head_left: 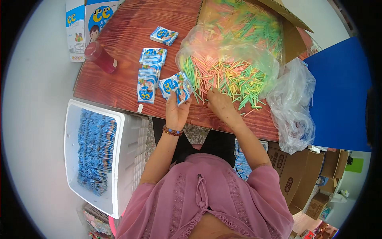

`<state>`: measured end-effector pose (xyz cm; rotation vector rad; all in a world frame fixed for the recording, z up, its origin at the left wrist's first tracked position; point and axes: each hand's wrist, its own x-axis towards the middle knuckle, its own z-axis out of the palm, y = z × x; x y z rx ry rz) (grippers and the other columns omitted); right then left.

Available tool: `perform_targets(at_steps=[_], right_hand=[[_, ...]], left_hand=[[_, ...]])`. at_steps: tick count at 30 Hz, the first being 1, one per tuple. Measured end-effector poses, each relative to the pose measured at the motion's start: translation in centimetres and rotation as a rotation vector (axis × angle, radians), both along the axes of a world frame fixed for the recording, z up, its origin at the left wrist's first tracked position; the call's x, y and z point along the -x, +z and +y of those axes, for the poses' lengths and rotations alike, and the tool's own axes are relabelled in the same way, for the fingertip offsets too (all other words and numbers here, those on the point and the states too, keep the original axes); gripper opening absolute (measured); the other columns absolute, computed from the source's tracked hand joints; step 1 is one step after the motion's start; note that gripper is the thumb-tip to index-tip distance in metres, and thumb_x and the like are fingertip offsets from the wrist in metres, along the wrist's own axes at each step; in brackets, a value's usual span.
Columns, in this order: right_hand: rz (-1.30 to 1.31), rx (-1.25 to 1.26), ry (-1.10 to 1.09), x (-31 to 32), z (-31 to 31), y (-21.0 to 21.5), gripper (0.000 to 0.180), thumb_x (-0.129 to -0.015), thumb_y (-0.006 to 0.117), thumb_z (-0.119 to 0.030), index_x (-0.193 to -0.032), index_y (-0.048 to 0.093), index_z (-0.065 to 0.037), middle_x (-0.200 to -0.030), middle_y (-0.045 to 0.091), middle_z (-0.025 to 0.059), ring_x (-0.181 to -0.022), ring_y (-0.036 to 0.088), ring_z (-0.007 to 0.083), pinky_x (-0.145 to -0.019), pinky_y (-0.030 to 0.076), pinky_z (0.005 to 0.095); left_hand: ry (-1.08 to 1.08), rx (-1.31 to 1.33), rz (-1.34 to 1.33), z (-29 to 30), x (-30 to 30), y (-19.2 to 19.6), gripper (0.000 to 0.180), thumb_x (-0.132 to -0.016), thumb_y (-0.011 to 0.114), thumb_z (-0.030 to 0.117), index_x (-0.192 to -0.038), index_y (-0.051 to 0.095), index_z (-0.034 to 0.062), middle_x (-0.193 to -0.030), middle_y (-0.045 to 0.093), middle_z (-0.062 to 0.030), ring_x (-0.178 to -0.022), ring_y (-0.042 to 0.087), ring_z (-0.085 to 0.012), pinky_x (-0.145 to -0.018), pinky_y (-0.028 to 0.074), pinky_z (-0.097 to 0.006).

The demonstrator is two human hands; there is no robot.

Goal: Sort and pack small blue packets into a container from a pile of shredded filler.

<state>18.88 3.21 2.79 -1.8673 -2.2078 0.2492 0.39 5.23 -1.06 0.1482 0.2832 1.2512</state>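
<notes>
My left hand (176,113), with a beaded bracelet at the wrist, pinches small blue-and-white printed packets (172,88) above the table's front part; they overlap, perhaps two of them. My right hand (221,106) is curled at the near edge of a heap of short thin sticks (223,77) in pink, yellow and green. Its fingertips are tucked under, so what they grip is hidden. The sticks spill from a clear plastic bag (238,49). Just left of my left hand lie overlapping rows of similar packets (147,87). Another small stack of packets (164,36) sits farther back.
A cardboard box (292,44) holds the stick bag on the wooden table (127,24). A red-capped jar (101,57) and printed cartons (75,32) stand at the left. Below, a white bin (119,167) contains many packets. Crumpled plastic (292,107) and a blue panel (338,91) are right.
</notes>
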Motion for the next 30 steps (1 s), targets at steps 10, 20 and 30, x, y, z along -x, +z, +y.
perform_targets(at_steps=[10, 20, 30], right_hand=[[1.503, -0.167, -0.070, 3.1, -0.2, 8.5, 0.013, -0.091, 0.056, 0.000, -0.103, 0.057, 0.001, -0.088, 0.065, 0.0071, -0.075, 0.064, 0.0119, -0.064, 0.053, 0.0249], [0.960, -0.218, -0.004, 4.0, 0.6, 6.3, 0.012, -0.090, 0.060, -0.005, -0.097, 0.065, 0.002, -0.102, 0.064, 0.0063, -0.096, 0.058, 0.0140, -0.085, 0.045, 0.0279], [0.967, 0.063, -0.165, 4.3, 0.7, 5.5, 0.017, -0.089, 0.062, -0.009, -0.103, 0.066, 0.000, -0.102, 0.066, 0.0063, -0.085, 0.060, 0.0111, -0.071, 0.047, 0.0238]], left_hand=[[0.029, -0.059, 0.099, -0.9, -0.6, 1.7, 0.035, -0.099, 0.047, 0.026, -0.125, 0.051, 0.0016, -0.125, 0.058, -0.0077, -0.111, 0.058, -0.0199, -0.094, 0.048, -0.038], [0.053, -0.022, 0.100, -1.0, -0.4, 1.7, 0.029, -0.099, 0.048, 0.022, -0.116, 0.058, 0.0004, -0.118, 0.062, -0.0083, -0.107, 0.061, -0.0192, -0.094, 0.048, -0.037], [0.132, 0.032, 0.098, -0.9, -0.6, 1.7, 0.025, -0.098, 0.051, 0.019, -0.115, 0.057, 0.0015, -0.117, 0.063, -0.0080, -0.107, 0.061, -0.0195, -0.094, 0.050, -0.038]])
